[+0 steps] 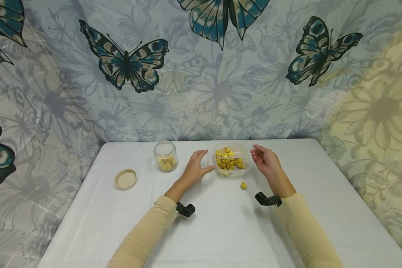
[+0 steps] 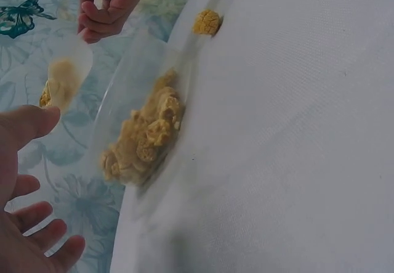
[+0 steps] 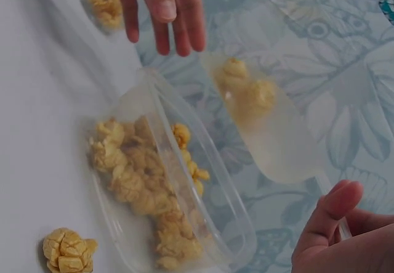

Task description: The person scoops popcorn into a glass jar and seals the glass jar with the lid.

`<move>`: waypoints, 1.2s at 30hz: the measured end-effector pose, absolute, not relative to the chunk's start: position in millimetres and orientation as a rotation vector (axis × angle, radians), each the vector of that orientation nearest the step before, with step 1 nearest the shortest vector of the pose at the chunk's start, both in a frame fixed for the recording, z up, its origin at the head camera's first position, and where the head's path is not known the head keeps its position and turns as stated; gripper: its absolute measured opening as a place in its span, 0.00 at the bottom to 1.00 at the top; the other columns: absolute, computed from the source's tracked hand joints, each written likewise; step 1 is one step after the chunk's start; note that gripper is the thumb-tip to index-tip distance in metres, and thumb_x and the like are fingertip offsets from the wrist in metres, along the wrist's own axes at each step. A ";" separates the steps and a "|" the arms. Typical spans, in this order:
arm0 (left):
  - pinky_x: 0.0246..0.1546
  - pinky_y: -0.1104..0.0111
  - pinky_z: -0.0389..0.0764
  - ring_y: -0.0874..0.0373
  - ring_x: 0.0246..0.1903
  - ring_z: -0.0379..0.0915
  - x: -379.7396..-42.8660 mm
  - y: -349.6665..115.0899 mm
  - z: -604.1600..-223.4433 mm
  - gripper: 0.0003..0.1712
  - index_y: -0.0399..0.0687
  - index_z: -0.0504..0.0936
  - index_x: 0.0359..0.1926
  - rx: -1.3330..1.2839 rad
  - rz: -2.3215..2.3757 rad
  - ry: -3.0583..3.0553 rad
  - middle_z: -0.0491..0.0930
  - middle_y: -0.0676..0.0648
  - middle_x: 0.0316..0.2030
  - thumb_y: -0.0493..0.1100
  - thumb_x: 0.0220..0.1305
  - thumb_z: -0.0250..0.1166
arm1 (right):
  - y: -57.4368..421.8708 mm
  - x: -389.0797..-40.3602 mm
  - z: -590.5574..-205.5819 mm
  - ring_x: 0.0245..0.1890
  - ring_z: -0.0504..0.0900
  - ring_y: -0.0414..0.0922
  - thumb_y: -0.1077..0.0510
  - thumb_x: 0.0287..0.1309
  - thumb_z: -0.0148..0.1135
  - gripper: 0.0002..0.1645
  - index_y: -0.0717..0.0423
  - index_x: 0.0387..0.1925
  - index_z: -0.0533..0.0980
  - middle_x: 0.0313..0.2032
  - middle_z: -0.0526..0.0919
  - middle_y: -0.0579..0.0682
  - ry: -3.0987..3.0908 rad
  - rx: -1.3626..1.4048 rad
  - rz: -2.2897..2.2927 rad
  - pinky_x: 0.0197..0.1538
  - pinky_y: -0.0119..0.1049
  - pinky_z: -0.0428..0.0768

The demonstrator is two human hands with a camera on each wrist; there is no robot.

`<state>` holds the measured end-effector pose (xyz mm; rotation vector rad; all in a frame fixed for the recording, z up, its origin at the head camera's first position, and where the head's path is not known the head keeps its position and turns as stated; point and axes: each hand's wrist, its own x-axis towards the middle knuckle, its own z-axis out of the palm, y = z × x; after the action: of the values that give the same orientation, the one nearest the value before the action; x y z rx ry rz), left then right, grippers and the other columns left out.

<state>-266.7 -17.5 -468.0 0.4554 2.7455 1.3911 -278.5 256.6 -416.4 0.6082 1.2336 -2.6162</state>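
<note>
My right hand (image 1: 268, 162) pinches the thin handle of a translucent plastic scoop (image 3: 280, 159) at the right of the container. A few yellow popcorn pieces (image 3: 261, 97) lie in the scoop, which is held above a clear plastic container (image 3: 245, 243). Caramel-coloured popcorn (image 2: 148, 134) partly fills that container. To its left my left hand (image 1: 195, 169) is spread, thumb apart from the fingers, with nothing in its grasp. In the right wrist view, the left fingertips (image 3: 163, 11) are near the scoop's far end, apart from it.
A glass jar (image 1: 165, 150) without its lid, holding some popcorn, stands left of my left hand. Farther left lies a round beige-rimmed lid (image 1: 126, 187). One loose popcorn piece (image 1: 243, 185) sits on the white-covered table (image 1: 217, 230) before the container. A butterfly-patterned cloth (image 1: 221, 108) hangs behind.
</note>
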 end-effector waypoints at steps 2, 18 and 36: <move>0.68 0.49 0.65 0.41 0.70 0.57 -266.3 -19.4 -465.7 0.41 0.43 0.63 0.71 0.454 1.402 2.751 0.60 0.37 0.70 0.50 0.62 0.68 | 255.5 -279.8 -415.1 0.21 0.78 0.39 0.60 0.71 0.50 0.05 0.57 0.45 0.70 0.23 0.81 0.51 1.235 0.601 -2.617 0.26 0.24 0.78; 0.69 0.47 0.64 0.39 0.70 0.55 -262.1 -37.9 -446.5 0.42 0.42 0.63 0.71 0.418 1.415 2.816 0.59 0.36 0.70 0.49 0.61 0.69 | 241.5 -284.5 -403.6 0.22 0.78 0.39 0.59 0.72 0.48 0.06 0.57 0.46 0.70 0.25 0.79 0.51 1.232 0.530 -2.607 0.27 0.24 0.78; 0.68 0.48 0.65 0.40 0.70 0.57 -252.8 -59.5 -423.7 0.41 0.41 0.65 0.70 0.350 1.432 2.889 0.59 0.36 0.70 0.48 0.60 0.70 | 221.3 -286.7 -392.9 0.20 0.81 0.40 0.61 0.72 0.49 0.05 0.59 0.43 0.70 0.22 0.82 0.52 1.201 0.353 -2.628 0.26 0.24 0.80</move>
<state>-252.8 -59.5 -423.7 0.3501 2.8886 1.4319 -286.7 221.3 -392.9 0.3527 1.2009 -2.6280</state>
